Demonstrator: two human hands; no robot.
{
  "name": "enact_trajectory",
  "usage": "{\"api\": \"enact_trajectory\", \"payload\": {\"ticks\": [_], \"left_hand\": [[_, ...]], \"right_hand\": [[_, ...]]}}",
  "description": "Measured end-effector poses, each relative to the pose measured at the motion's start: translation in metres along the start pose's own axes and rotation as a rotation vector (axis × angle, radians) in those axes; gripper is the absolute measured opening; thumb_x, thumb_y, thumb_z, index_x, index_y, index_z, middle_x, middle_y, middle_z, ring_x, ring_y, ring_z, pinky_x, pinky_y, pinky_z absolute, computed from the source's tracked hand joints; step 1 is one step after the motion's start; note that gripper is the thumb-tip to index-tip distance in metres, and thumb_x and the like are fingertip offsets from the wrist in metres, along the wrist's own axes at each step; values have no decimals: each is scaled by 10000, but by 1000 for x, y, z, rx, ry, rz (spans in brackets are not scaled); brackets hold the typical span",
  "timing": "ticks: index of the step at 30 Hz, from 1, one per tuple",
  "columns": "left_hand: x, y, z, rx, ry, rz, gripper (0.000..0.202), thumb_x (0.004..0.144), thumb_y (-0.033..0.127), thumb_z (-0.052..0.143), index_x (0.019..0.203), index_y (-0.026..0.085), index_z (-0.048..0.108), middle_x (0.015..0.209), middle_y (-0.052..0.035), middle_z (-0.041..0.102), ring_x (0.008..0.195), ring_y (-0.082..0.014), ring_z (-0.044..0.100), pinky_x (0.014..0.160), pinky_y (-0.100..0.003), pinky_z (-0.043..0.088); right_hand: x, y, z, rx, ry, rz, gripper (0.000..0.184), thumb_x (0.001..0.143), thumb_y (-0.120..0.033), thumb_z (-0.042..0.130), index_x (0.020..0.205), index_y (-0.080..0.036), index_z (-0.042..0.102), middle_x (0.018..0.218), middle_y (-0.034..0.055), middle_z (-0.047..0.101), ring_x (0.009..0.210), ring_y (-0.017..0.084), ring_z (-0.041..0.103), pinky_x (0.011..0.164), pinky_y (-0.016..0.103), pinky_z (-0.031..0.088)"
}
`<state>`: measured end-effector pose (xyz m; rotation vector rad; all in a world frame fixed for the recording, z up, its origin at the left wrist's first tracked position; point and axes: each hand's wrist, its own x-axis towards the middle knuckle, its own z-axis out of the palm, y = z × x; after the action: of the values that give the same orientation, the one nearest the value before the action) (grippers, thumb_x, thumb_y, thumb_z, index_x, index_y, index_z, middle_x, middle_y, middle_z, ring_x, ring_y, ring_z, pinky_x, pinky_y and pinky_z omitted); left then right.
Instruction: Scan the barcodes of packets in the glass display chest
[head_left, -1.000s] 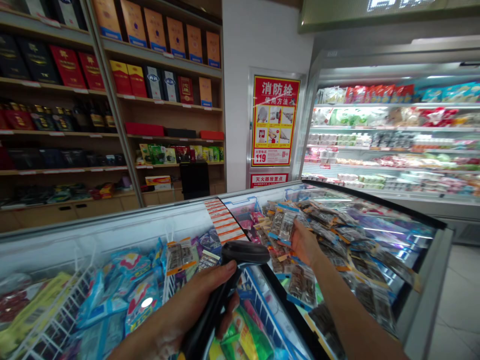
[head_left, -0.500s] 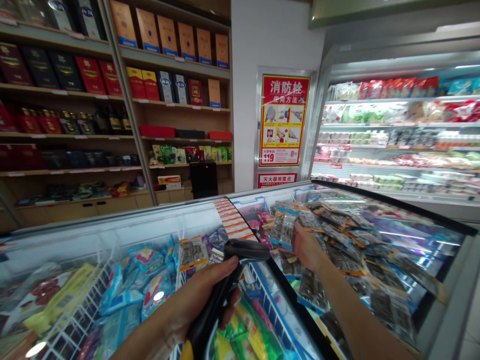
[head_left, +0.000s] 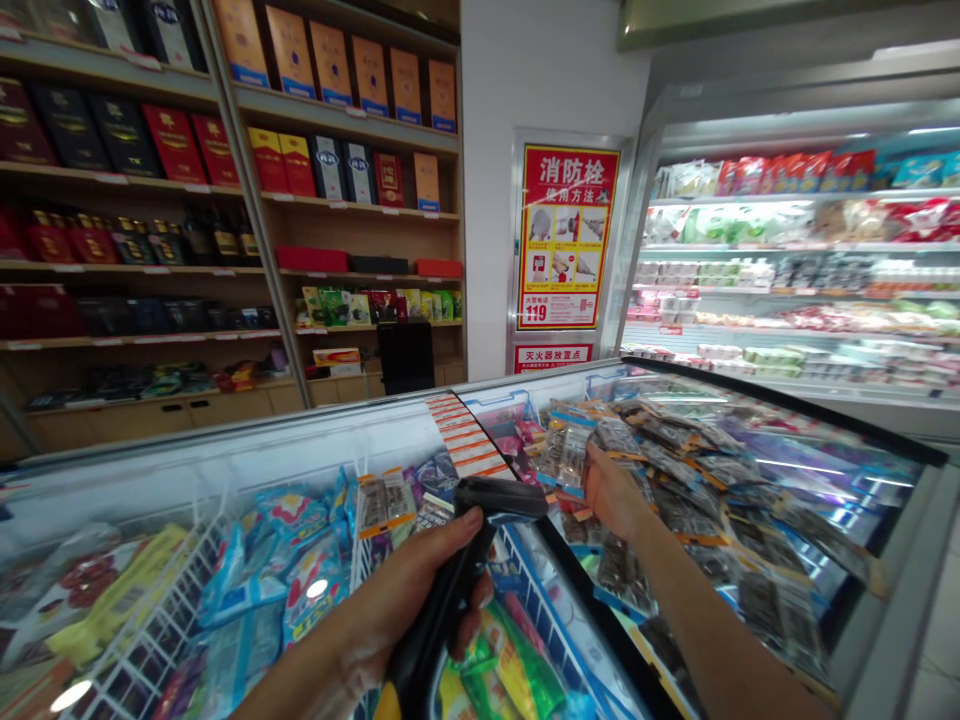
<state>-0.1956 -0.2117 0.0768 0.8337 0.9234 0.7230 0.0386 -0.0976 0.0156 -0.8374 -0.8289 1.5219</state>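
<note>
My left hand [head_left: 442, 570] is wrapped round the handle of a black barcode scanner [head_left: 501, 498], its head tilted to the right over the freezer. My right hand [head_left: 611, 490] pinches the right edge of a clear packet with blue edging [head_left: 566, 450], dark pieces showing inside it. Part of my right hand's grip is hidden behind the packet and fingers. Beneath and beyond that hand lies a heap of similar dark-filled packets [head_left: 682, 500]. Under the scanner sit green and yellow bags [head_left: 502, 650] in a wire basket.
The chest freezer's black-edged divider [head_left: 577, 570] runs between the two hands. On the left, a white wire basket [head_left: 142, 630] borders blue bags [head_left: 277, 560]. Shelves of boxes [head_left: 330, 170] and a lit display fridge [head_left: 795, 270] stand behind.
The barcode scanner and my left hand have shifted slightly to the right. My right hand keeps hold of the packet, which has barely moved. The red light on the black box behind no longer shows.
</note>
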Motion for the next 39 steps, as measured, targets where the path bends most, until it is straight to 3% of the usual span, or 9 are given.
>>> {"api": "enact_trajectory", "payload": {"ticks": [11, 18, 22, 29, 39], "left_hand": [[0, -1, 4, 18, 4, 30, 448, 668, 582, 620, 731, 158, 488, 545, -3, 549, 390, -88, 493, 362, -176, 311], [3, 2, 4, 20, 16, 29, 449, 651, 576, 634, 726, 169, 460, 541, 2, 555, 388, -91, 496, 362, -181, 340], [-3, 7, 3, 42, -18, 37, 413, 689, 553, 604, 728, 167, 463, 534, 19, 541, 388, -73, 491, 370, -162, 344], [-24, 9, 7, 76, -38, 76, 459, 595, 595, 656, 697, 163, 539, 546, 4, 574, 381, -74, 502, 370, -157, 356], [-38, 21, 16, 158, -43, 14, 393, 641, 560, 645, 759, 199, 545, 566, 17, 568, 425, -100, 512, 398, -192, 352]], "right_hand": [[-8, -9, 9, -37, 16, 33, 256, 798, -418, 487, 916, -266, 657, 864, 34, 735, 863, 233, 672, 646, 350, 557], [-9, -10, 12, -5, 84, 41, 217, 830, -358, 464, 844, -244, 648, 798, 36, 734, 828, 216, 678, 648, 345, 566], [-9, -10, 12, 3, 78, 47, 244, 846, -357, 442, 912, -245, 649, 806, 36, 735, 829, 218, 679, 662, 350, 564], [-5, -7, 6, -6, 77, 26, 371, 862, -361, 419, 1175, -210, 549, 930, 67, 729, 857, 231, 676, 734, 404, 539], [-5, -11, 0, 12, 93, 11, 326, 879, -342, 373, 1107, -248, 585, 887, 52, 735, 843, 238, 675, 732, 426, 530]]}}
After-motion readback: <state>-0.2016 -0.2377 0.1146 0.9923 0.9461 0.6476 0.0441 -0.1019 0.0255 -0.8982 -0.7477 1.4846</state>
